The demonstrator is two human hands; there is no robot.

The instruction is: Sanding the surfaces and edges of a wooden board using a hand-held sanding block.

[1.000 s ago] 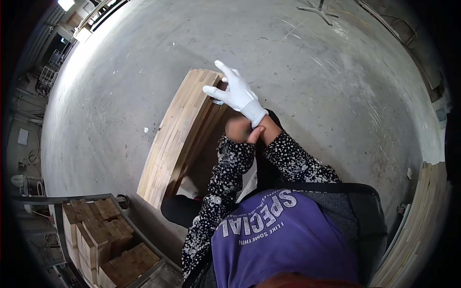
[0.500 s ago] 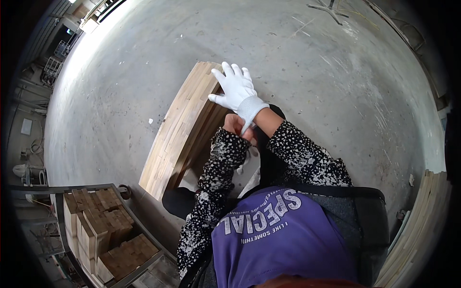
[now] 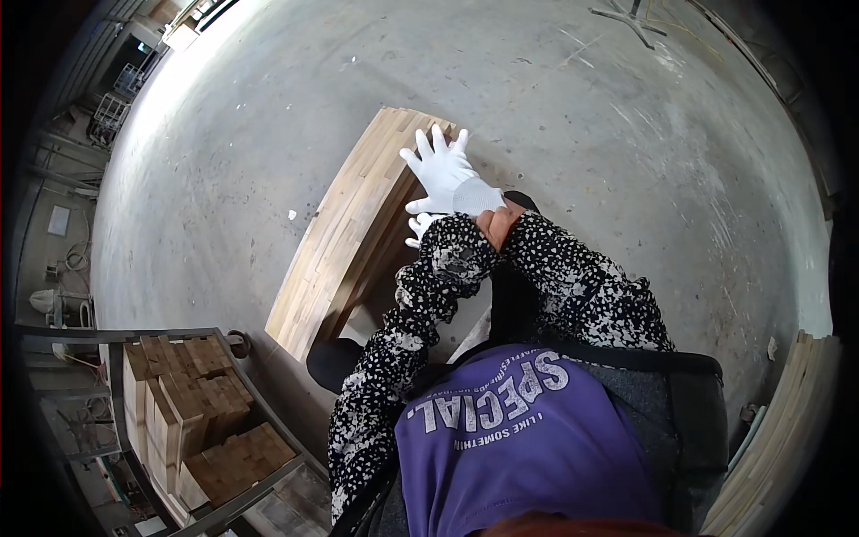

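A white knitted glove (image 3: 479, 195) covers my right hand (image 3: 438, 173), whose fingers are spread over the near side of a stack of long wooden boards (image 3: 344, 219). Whether they touch the wood I cannot tell. My left hand (image 3: 493, 227) is bare and crosses to the right wrist, its fingers closed at the cuff of the glove. The left sleeve hides part of that hand. More white glove fingers (image 3: 419, 229) show beside the left sleeve, below the gloved hand; what holds them is hidden.
A metal-framed cart (image 3: 224, 345) at lower left carries stacked short wood blocks (image 3: 201, 394). Long wooden strips (image 3: 778, 438) lie at lower right. A metal stand (image 3: 631, 20) is on the grey concrete floor (image 3: 617, 134) at the far right. Racks and equipment line the left wall.
My left hand has moved up and right along the right wrist. The white glove fingers beside the left sleeve have come into sight. The view has shifted slightly.
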